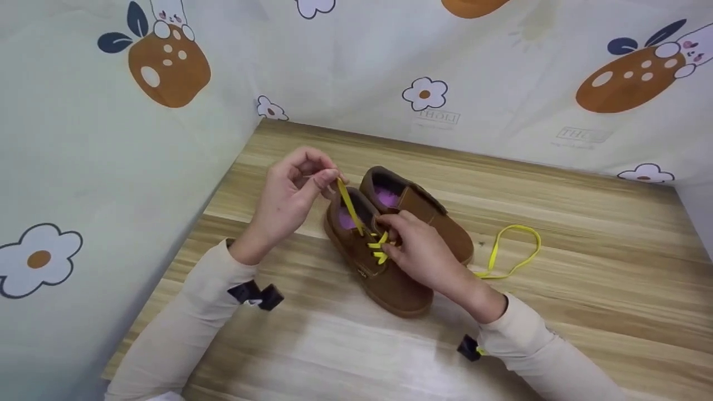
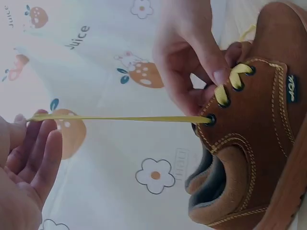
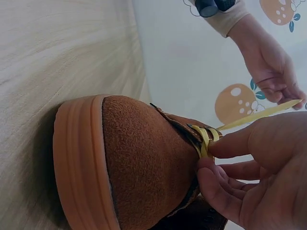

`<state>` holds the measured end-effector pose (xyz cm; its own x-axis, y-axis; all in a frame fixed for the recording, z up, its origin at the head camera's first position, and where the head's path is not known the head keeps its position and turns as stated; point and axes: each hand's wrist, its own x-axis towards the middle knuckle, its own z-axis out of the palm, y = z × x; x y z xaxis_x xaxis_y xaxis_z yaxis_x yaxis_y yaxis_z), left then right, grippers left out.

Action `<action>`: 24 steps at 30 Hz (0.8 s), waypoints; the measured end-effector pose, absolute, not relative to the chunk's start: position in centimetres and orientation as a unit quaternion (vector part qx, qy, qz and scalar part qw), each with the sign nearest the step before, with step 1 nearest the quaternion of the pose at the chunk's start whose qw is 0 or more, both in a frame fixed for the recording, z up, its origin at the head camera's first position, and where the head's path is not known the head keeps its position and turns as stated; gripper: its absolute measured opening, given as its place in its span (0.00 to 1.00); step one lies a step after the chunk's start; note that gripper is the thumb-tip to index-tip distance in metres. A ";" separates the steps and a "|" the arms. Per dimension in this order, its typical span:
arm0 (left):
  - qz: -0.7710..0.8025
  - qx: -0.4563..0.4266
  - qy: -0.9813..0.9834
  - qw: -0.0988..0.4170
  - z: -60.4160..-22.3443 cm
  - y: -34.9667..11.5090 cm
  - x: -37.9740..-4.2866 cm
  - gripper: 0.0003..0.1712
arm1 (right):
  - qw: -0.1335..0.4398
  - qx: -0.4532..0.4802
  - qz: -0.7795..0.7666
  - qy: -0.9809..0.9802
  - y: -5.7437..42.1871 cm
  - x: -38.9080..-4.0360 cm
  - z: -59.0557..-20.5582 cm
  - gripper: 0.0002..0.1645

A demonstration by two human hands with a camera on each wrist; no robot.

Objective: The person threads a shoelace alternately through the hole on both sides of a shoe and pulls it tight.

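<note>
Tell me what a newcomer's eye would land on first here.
Probably the bright yellow lace, stretched straight between the left hand and the nearer brown shoe, where the right hand grips at the lacing. Next, the pale backdrop behind the table, printed with orange fruits and white flowers.

- Head cam: I get medium, fairly even light; wall cloth point(image 1: 345, 61) behind the laced shoe point(image 1: 398, 289) reads pale grey-white.
- Strong glare on the tabletop point(image 1: 384, 362), near side of the shoe, washing out wood grain. Can't place the source.
- Soft-edged shadows on the wood beside the shoe; its opening goes partly dark.
- Head cam slightly soft: faint print on the cloth beyond the shoe is barely legible.
- Left wrist: cloth well apart from the shoe is hazy, near blown out; shoe stitching reads clear.
- Right wrist: duller tones, dark shadow along the shoe's sole, suede texture readable.
</note>
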<state>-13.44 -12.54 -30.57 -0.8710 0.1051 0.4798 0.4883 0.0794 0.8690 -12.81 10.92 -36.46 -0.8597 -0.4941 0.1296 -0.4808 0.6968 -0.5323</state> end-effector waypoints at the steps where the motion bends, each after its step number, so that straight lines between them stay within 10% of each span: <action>1: -0.645 -0.196 -0.722 0.155 -30.7 -12.6 -13.8 0.05 | 0.010 -0.265 -0.285 0.921 10.9 -12.8 -36.5 0.26; 11: -0.461 -0.170 -0.836 0.243 -32.9 -13.9 -18.2 0.07 | -0.001 -0.270 -0.285 0.920 11.0 -12.9 -36.8 0.25; 24: -0.109 -0.348 -0.925 0.107 -36.4 -12.2 -19.4 0.03 | 0.007 -0.265 -0.289 0.920 11.0 -12.9 -36.7 0.26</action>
<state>-19.37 -12.16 -36.39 -0.7354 0.6200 0.2734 0.6666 0.7343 0.1279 -12.90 11.01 -36.69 -0.8592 -0.4919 0.1408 -0.4840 0.6921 -0.5354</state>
